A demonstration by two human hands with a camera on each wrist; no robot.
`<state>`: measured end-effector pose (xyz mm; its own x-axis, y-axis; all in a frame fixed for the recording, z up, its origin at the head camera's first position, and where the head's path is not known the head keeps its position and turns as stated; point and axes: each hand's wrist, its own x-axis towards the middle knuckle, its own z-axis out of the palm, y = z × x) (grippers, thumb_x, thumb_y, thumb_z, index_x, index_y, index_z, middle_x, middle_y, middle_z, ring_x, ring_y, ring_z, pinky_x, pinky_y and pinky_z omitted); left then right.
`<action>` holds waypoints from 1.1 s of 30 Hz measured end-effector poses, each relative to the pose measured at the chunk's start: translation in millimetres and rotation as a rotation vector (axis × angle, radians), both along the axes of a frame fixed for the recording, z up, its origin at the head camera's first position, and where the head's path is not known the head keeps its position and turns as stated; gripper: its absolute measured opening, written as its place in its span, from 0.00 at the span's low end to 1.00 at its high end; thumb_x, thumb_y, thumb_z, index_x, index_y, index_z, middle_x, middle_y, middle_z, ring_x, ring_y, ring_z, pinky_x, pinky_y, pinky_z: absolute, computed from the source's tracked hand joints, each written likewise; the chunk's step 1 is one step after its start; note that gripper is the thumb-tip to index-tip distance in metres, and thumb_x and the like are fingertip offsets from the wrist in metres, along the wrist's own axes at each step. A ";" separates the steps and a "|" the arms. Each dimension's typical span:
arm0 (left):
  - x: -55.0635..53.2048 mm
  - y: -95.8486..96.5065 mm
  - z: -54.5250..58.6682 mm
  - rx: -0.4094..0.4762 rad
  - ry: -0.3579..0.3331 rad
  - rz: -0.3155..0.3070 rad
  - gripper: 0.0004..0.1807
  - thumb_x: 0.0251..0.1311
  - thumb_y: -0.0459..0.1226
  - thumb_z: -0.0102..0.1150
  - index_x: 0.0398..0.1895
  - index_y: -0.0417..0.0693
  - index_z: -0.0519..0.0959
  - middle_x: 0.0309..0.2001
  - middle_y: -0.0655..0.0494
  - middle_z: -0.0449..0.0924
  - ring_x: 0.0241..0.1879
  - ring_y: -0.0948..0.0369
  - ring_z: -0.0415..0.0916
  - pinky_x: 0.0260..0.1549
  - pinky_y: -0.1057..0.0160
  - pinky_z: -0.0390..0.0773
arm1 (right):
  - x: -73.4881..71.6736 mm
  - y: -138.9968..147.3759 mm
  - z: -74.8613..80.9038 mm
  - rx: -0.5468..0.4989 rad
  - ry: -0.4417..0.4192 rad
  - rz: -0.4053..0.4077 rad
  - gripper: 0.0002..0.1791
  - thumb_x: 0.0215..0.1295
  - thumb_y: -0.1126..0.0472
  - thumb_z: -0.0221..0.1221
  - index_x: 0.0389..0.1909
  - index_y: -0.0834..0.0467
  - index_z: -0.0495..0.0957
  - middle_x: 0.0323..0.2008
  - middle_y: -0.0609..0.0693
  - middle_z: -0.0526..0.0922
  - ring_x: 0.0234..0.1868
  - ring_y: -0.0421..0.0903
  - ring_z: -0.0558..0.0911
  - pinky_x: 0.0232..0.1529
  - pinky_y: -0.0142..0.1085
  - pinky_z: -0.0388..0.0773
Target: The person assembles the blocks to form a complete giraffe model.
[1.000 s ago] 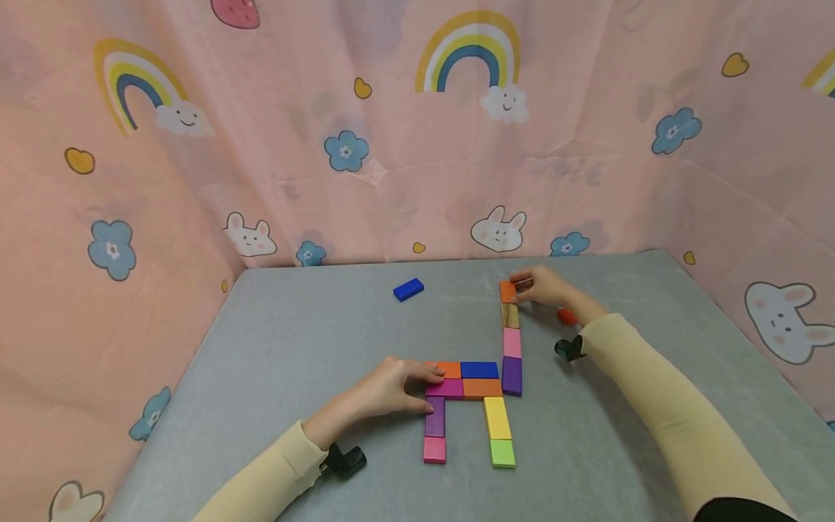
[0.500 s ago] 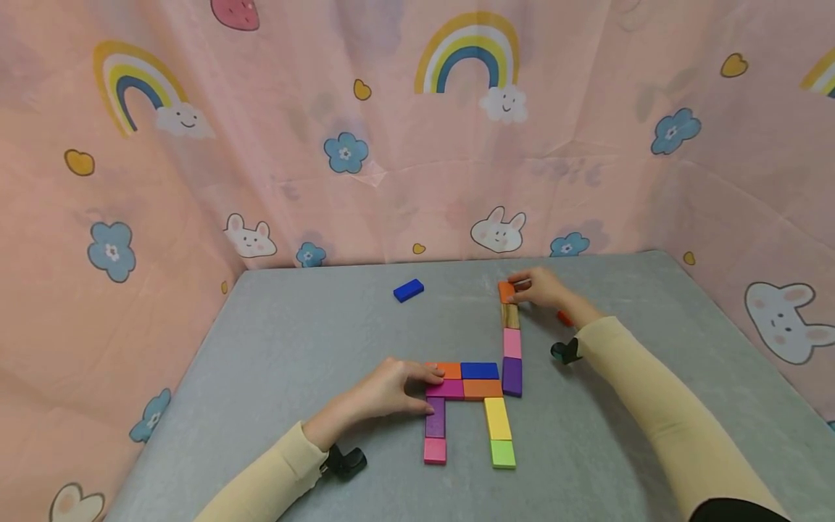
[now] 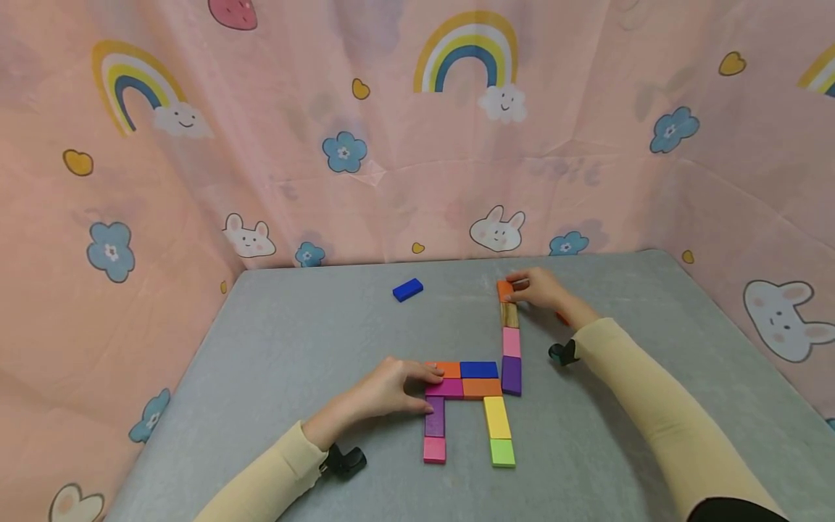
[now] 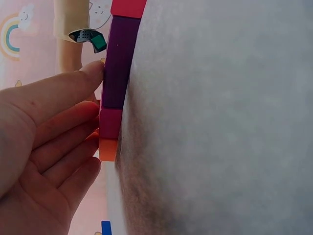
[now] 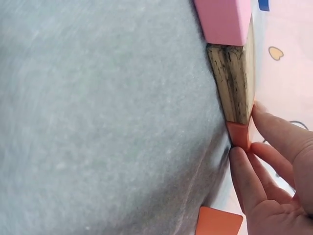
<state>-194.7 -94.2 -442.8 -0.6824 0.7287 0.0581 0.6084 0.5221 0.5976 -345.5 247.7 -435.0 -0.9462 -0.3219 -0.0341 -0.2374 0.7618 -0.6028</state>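
Observation:
Flat coloured blocks lie joined on the grey table. My left hand (image 3: pixel 391 384) rests its thumb on a purple block (image 4: pixel 120 63) and its fingertips by the magenta block (image 3: pixel 444 389) and the orange block (image 3: pixel 451 370) behind it. At the far end of the upright column, my right hand (image 3: pixel 544 288) pinches a small orange block (image 5: pixel 238 134), thumb on top and fingertips at its end. That block meets a wood-grain block (image 5: pixel 230 83). Below it in the column come a pink block (image 3: pixel 512 342) and a dark purple block (image 3: pixel 512 375).
A blue block (image 3: pixel 407 290) lies apart at the back. An orange-red block (image 5: pixel 218 223) sits near the right wrist, mostly hidden in the head view. Yellow (image 3: pixel 498 418) and green (image 3: pixel 503 453) blocks form one leg, with a pink block (image 3: pixel 434 451) ending the other.
My right hand has shifted slightly left with the orange block at the column's end. The red block is now more covered by the wrist. My left hand stays put.

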 end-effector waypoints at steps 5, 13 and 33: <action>-0.5 0.0 -0.2 0.000 0.002 -0.001 0.26 0.50 0.45 0.70 0.55 0.55 0.80 0.56 0.65 0.79 0.61 0.69 0.71 0.59 0.62 0.71 | -1.7 0.5 -1.9 0.004 0.007 0.002 0.32 0.58 0.57 0.65 0.60 0.69 0.70 0.57 0.68 0.75 0.57 0.64 0.75 0.55 0.53 0.74; -0.5 -1.4 -0.4 -0.007 0.003 0.004 0.26 0.50 0.45 0.70 0.55 0.55 0.80 0.56 0.64 0.78 0.61 0.68 0.70 0.60 0.61 0.70 | -1.1 -1.7 -5.9 -0.018 0.009 -0.010 0.33 0.59 0.56 0.65 0.61 0.68 0.70 0.58 0.66 0.74 0.57 0.63 0.75 0.54 0.53 0.74; 0.0 1.0 0.6 -0.011 0.000 0.007 0.26 0.50 0.44 0.70 0.55 0.54 0.80 0.57 0.64 0.78 0.61 0.68 0.70 0.61 0.62 0.70 | 0.4 1.0 -7.1 -0.028 0.019 -0.019 0.32 0.59 0.57 0.64 0.61 0.69 0.69 0.58 0.67 0.74 0.57 0.64 0.75 0.57 0.53 0.73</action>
<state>-194.7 -93.1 -442.2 -0.6873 0.7247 0.0501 0.6048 0.5327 0.5921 -345.1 248.7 -442.1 -0.9526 -0.3040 -0.0072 -0.2345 0.7494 -0.6192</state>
